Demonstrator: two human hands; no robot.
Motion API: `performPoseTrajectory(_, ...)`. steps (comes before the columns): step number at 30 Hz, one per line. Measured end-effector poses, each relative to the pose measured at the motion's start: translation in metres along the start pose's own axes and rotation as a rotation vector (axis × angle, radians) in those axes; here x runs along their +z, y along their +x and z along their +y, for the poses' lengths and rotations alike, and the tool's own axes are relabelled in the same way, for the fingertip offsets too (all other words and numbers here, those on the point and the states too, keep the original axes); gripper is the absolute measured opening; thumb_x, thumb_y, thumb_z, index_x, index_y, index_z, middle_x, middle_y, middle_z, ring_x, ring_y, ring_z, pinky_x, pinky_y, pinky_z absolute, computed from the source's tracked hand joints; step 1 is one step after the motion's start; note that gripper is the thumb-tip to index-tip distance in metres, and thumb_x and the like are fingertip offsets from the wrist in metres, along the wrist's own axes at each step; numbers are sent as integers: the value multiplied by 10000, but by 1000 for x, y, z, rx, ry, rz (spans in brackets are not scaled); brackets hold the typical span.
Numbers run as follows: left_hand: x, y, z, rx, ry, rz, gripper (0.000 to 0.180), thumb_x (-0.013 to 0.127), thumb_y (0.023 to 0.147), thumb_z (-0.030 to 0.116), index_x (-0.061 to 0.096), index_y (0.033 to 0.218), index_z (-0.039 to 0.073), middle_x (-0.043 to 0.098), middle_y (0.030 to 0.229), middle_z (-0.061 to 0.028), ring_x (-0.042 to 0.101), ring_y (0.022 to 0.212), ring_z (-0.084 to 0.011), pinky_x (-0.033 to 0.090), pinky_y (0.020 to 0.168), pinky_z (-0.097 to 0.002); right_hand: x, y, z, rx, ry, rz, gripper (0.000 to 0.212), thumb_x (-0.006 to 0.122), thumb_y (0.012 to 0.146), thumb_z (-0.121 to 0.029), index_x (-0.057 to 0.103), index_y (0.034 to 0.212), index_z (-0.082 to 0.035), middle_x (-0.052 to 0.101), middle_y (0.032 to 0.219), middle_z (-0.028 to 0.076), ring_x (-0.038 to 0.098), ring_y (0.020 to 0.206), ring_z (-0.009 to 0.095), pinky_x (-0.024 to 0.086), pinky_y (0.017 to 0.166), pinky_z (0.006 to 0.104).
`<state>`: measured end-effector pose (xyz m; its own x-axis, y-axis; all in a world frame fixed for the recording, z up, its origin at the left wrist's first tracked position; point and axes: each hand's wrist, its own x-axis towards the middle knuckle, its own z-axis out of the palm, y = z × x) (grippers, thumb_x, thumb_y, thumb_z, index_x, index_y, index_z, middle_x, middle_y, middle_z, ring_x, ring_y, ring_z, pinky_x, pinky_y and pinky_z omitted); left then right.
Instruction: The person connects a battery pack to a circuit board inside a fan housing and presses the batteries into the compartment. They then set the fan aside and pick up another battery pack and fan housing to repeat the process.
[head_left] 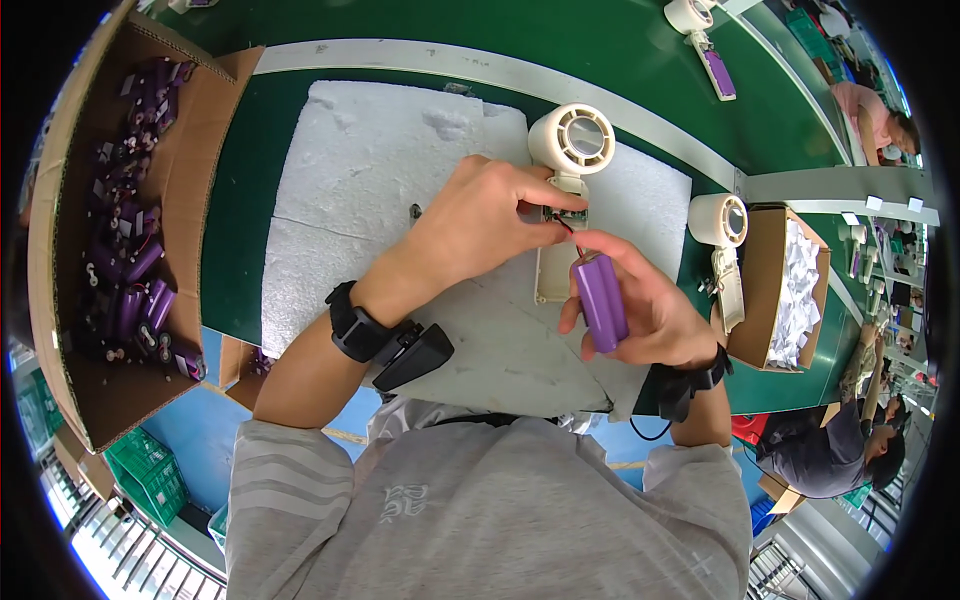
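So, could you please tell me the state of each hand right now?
Left hand: partly curled at the cream plastic handheld fan; grip cannot be told.
Right hand: closed, holding the glossy purple, rounded battery pack.

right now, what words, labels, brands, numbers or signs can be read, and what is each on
None reads clearly.
Grey shirt: stylised pale chest print, unclear.
Purple battery pack in the right hand: no readable text.
White labels in the left cardboard box: too small.
White cards at far right: too small.
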<state>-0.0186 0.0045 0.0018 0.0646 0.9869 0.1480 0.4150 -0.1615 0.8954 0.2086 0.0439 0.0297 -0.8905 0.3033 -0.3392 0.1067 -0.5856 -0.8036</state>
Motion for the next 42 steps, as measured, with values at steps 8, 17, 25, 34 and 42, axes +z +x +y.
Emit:
performPoseTrajectory(8,3,1,-1,46,82,-1,332,778,688,67,747,1011,133,709,935,-124,700,772,-241,547,711,-305,9,6,15,-400,-730,168,824,796,550,23,482,1308,-51,512,1166,98,594,1050,294,524,845,378)
performPoseTrajectory(17,5,1,-4,82,111,8,294,763,720,75,745,1008,129,704,895,-137,691,755,-269,554,806,-324,12,15,14,-696,-1174,247,728,844,516,-45,586,1196,-11,578,1190,153,567,1069,342,489,904,408)
performPoseTrajectory(25,5,-1,-6,183,111,31,209,702,803,109,736,1008,94,694,902,-115,674,753,-287,535,690,-356,8,18,15,-678,-1291,257,725,850,539,-68,579,1208,0,586,1208,156,570,1095,344,492,936,427)
performPoseTrajectory(34,3,-1,-7,213,96,-1,299,680,807,36,703,1097,102,676,884,-200,648,752,-361,494,991,-384,12,12,18,-582,-1240,344,681,827,543,-4,600,1185,10,552,1274,163,566,1144,340,484,976,408)
performPoseTrajectory(42,0,0,-6,212,78,-26,280,667,831,55,699,1106,99,676,912,-208,654,781,-359,480,1011,-403,8,11,18,-664,-1338,340,604,829,557,10,638,1129,-2,544,1277,163,556,1161,337,495,971,409)
